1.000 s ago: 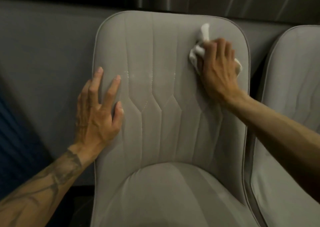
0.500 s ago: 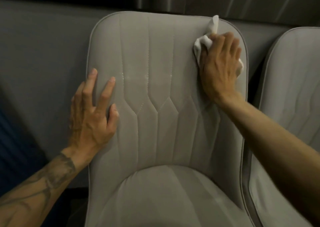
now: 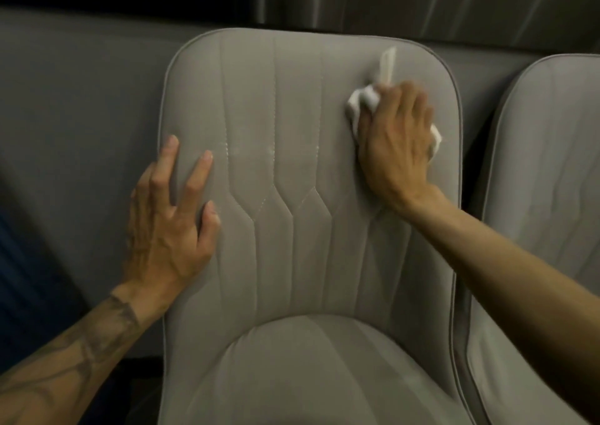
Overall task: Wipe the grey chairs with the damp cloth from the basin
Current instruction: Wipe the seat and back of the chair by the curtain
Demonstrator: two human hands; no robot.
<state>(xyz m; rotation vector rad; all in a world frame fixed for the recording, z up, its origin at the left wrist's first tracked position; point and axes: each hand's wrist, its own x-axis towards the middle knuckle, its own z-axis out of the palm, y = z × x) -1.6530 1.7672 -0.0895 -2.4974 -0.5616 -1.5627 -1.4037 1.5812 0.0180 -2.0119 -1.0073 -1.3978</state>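
Behind the seats you have a plain grey panel [image 3: 81, 99] running left to right, with a dark band above it and a blue surface [image 3: 19, 262] at the near left edge. Your right forearm [image 3: 487, 262] crosses the gap between the seats and covers part of the second one. There are two grey chairs in view: the grey chair [image 3: 292, 171] facing you in the middle, and a second grey chair [image 3: 552, 164] just beside it on the right, cut off by the frame. There is one white cloth [image 3: 363, 99]. It sits at the far right of the middle chair's backrest, bunched under your right hand [image 3: 396, 142], with ends sticking out on both sides. That hand is blurred, its fingers curled over the wad and pressing it onto the fabric. Your left hand [image 3: 165, 229] lies flat with spread, straight fingers on the backrest's left edge, holding nothing, its tattooed forearm [image 3: 81, 353] reaching in from the near left.
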